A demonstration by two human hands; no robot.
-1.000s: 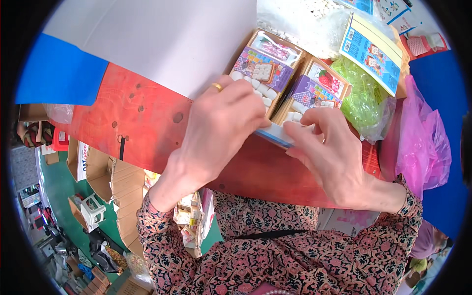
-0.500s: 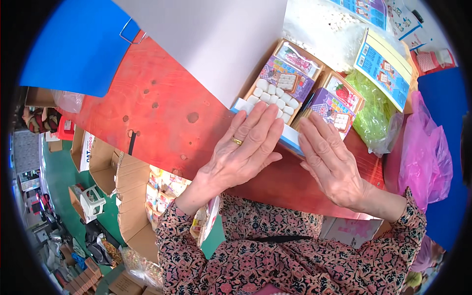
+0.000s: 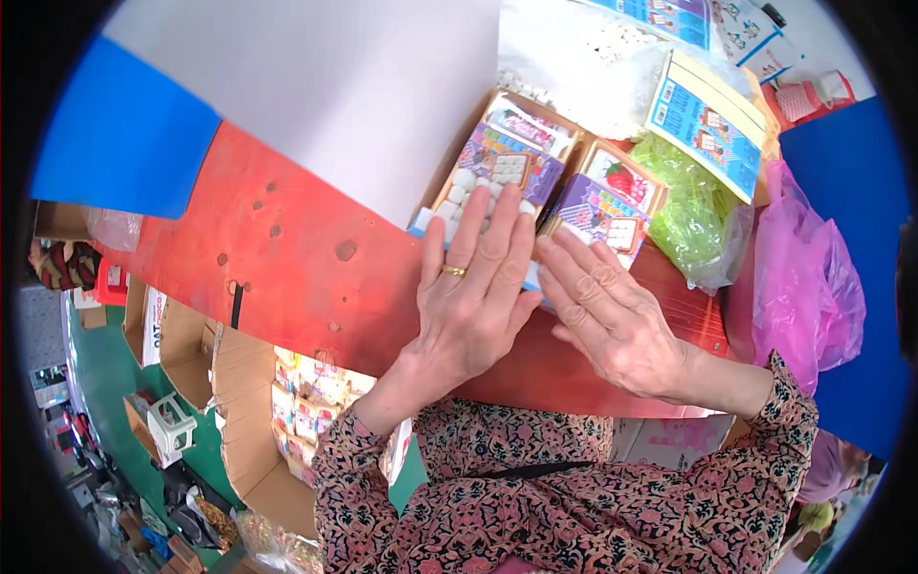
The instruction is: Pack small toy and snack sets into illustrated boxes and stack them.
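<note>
My left hand (image 3: 478, 273), with a gold ring, is open. Its outstretched fingers lie over a cluster of small white pillow-shaped pieces (image 3: 464, 182) and hide some of them. These pieces fill the near part of a shallow box (image 3: 577, 143) that also holds a purple printed card (image 3: 545, 179) and a pink-printed packet (image 3: 526, 124). To its right stands a second box with a similar purple card (image 3: 583, 206) and a strawberry-printed packet (image 3: 622, 179). My right hand (image 3: 617, 320) is open too, fingertips at that box's near left corner. Neither hand grips anything.
A large pale sheet (image 3: 363, 105) covers the far left of the red table (image 3: 296, 277). Farther right are a clear bag of white pieces (image 3: 574, 57), a green bag (image 3: 684, 215), flat blue packaging (image 3: 708, 124) and a pink bag (image 3: 803, 282). An open carton (image 3: 249, 411) stands below the table's left edge.
My left hand has moved farther over the white pieces and covers more of them. My right hand has come left, closer to my left hand. The whole view has shifted slightly.
</note>
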